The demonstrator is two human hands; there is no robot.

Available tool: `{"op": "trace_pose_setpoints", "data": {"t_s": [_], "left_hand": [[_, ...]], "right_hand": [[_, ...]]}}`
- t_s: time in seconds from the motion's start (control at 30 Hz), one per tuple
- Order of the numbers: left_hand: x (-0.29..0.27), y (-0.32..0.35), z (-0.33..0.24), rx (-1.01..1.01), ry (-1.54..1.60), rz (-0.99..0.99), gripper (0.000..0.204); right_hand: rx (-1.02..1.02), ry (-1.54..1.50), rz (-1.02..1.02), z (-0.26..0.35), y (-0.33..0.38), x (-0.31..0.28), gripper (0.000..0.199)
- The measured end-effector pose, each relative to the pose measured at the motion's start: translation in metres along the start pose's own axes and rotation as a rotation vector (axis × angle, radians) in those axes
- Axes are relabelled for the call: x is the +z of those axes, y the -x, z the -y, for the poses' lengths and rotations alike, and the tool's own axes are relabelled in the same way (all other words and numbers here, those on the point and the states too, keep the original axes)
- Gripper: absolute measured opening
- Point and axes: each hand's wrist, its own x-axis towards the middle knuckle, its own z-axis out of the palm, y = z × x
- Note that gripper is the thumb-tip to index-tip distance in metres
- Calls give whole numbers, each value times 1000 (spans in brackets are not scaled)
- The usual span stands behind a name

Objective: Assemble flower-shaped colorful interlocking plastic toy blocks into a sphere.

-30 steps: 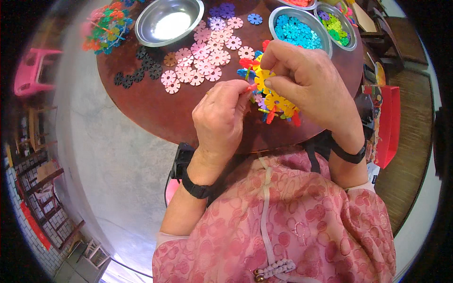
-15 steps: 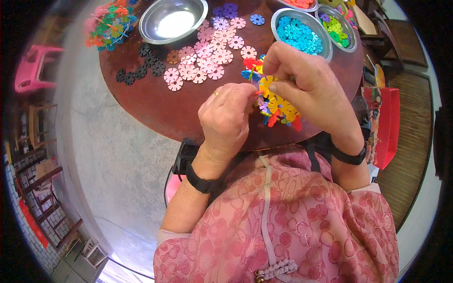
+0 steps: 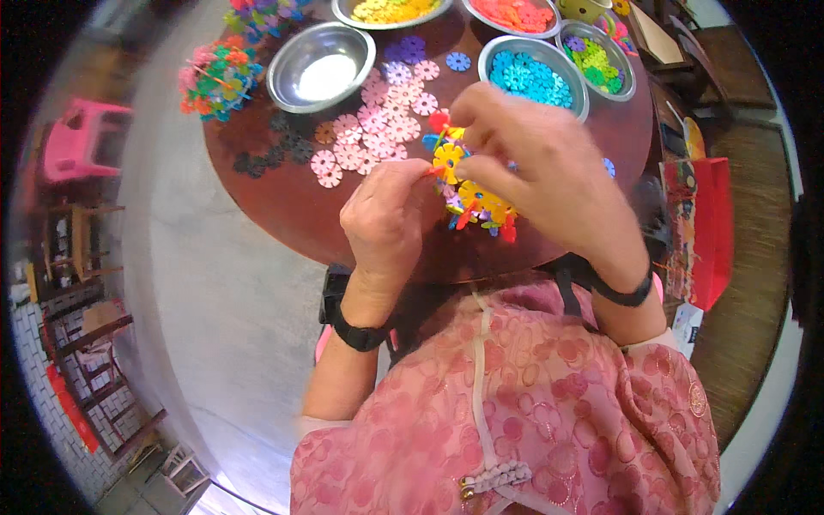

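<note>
A ball-like cluster of interlocking flower-shaped plastic discs (image 3: 481, 202), mostly yellow with red, blue and purple ones, sits near the table's front edge between my hands. My left hand (image 3: 384, 215) is closed, pinching a red disc (image 3: 434, 172) at the cluster's left side. Over the cluster's upper right is my right hand (image 3: 549, 163), its thumb and fingers parted. The thumb tip is beside an upright yellow disc (image 3: 446, 158); whether it touches is unclear. My right hand hides part of the cluster.
Loose pink discs (image 3: 372, 142) and black discs (image 3: 257, 163) lie left of centre on the round brown table (image 3: 283, 206). Behind them stand an empty metal bowl (image 3: 292, 94) and bowls of yellow (image 3: 395, 10), red (image 3: 513, 14), blue (image 3: 530, 75) and green discs (image 3: 596, 62). Finished colourful clusters (image 3: 219, 77) stand far left.
My right thumb and fingers have parted from their pinch at the yellow disc. Both hands and the cluster appear slightly further left, and the view has shifted, showing more bowls at the back.
</note>
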Motion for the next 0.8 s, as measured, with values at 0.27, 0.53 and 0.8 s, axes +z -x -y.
{"op": "trace_pose_setpoints", "data": {"t_s": [0.27,0.53,0.8], "left_hand": [[-9,0,13,-164,208,-178,12],[-3,-6,6,-120,149,40,12],[-1,-20,-8,-254,297,209,82]], "right_hand": [[259,-215,-244,-47,53,-46,54],[91,-235,-91,-53,74,5,106],[145,-368,-98,-74,73,12,94]]}}
